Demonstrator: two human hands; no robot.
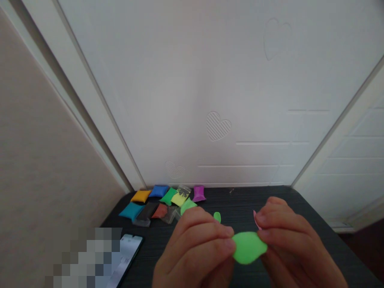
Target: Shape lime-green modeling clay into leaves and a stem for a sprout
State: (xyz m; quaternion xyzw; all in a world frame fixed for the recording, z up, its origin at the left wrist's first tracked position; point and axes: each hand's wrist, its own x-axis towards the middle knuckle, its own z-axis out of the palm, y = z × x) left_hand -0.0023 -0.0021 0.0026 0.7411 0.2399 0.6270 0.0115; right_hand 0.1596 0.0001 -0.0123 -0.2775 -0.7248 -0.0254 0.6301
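Observation:
A flattened, leaf-shaped piece of bright green modelling clay is stretched between my two hands above the dark table. My left hand pinches its left end between thumb and fingers. At the opposite end, my right hand grips the pointed tip, fingers curled. Behind the hands, a small green oval clay piece lies on the table. A thin pink piece shows beside my right fingers, partly hidden by them.
Several coloured clay packets, among them a blue one, a teal one and a purple one, lie at the table's back left. A phone rests at the left, partly pixelated. A white panel with embossed hearts rises behind the table.

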